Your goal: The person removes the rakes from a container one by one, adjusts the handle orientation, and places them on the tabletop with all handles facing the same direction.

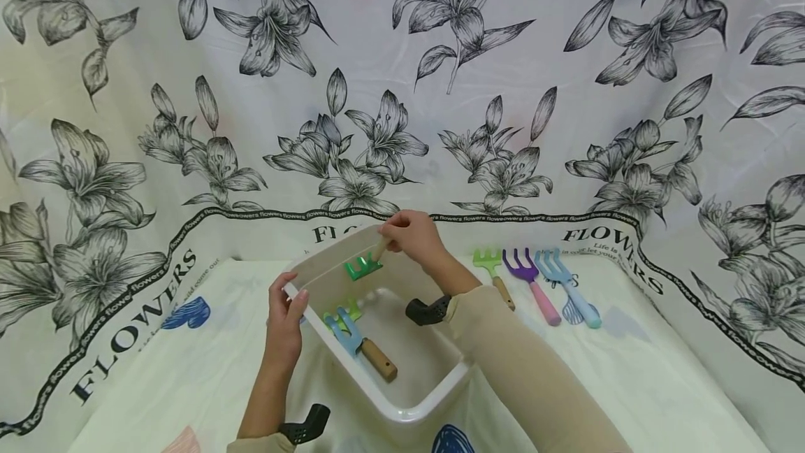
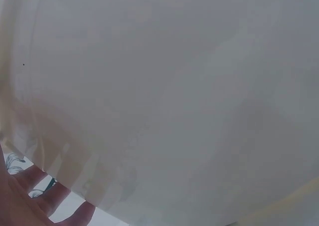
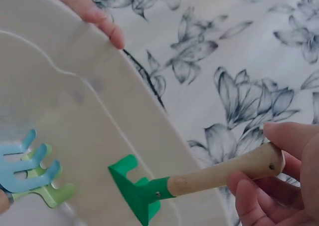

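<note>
While the left hand (image 1: 286, 313) grips the white tub (image 1: 402, 414) by its rim, thumb inside, a blue hand fork (image 1: 379, 359) lies within; the right hand (image 1: 413, 235), reaching over, pinches the green hand rake (image 1: 361, 270) by its wooden handle, head inside the tub. Three garden forks (image 1: 534, 287) lie beyond.

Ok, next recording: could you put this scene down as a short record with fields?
Left hand: grips the rim of the bin
Right hand: holds the green rake by its wooden handle
Rake head: within the bin's outline; contact with its wall unclear
In bin: blue fork, partly covering a light-green fork
On cloth, right of bin: second light-green fork, purple fork, second blue fork
</note>
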`<state>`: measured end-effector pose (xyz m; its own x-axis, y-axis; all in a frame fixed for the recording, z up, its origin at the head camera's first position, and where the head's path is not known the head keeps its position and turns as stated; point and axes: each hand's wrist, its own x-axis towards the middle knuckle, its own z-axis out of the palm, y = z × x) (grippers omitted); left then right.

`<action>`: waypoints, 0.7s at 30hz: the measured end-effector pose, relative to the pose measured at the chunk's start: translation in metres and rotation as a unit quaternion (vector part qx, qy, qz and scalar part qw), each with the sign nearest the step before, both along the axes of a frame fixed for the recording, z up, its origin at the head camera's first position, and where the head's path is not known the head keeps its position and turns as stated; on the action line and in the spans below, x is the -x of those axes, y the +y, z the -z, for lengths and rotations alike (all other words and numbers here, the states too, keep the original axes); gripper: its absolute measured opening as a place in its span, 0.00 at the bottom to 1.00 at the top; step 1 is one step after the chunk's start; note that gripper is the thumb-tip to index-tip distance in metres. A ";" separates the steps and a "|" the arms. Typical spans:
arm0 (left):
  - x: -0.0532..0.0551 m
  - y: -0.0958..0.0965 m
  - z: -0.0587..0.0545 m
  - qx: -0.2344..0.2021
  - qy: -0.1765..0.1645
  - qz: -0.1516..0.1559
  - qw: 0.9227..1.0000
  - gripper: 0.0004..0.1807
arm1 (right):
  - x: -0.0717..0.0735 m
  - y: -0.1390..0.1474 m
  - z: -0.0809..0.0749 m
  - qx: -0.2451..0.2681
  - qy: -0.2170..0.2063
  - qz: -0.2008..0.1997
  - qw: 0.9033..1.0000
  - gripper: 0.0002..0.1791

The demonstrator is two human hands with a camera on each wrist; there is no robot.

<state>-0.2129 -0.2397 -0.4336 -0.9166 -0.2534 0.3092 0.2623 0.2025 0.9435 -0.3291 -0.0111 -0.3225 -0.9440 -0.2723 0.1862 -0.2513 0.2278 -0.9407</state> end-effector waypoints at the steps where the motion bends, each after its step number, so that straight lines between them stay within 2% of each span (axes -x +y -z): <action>1: 0.000 0.000 0.000 -0.002 0.001 0.000 1.000 0.26 | -0.001 0.002 -0.003 0.010 0.000 0.001 1.000 0.07; 7: -0.002 0.001 -0.003 -0.004 0.003 0.007 1.000 0.27 | -0.004 0.027 -0.020 0.069 -0.002 -0.004 0.998 0.08; 12: -0.003 0.001 -0.002 -0.004 -0.002 0.004 1.000 0.27 | -0.007 0.055 -0.030 0.102 0.016 -0.010 0.995 0.10; 17: -0.003 0.001 -0.001 -0.001 -0.003 0.003 1.000 0.27 | -0.009 0.086 -0.034 0.136 0.041 -0.007 0.990 0.11; 21: -0.003 0.002 -0.002 0.000 -0.004 0.005 1.000 0.27 | -0.010 0.109 -0.031 0.159 0.056 0.005 0.986 0.14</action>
<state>-0.2096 -0.2382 -0.4314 -0.9217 -0.2434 0.3020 0.2569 0.2001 0.9455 -0.3188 0.0977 -0.2917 -0.9147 -0.1744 0.3645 -0.3577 -0.0703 -0.9312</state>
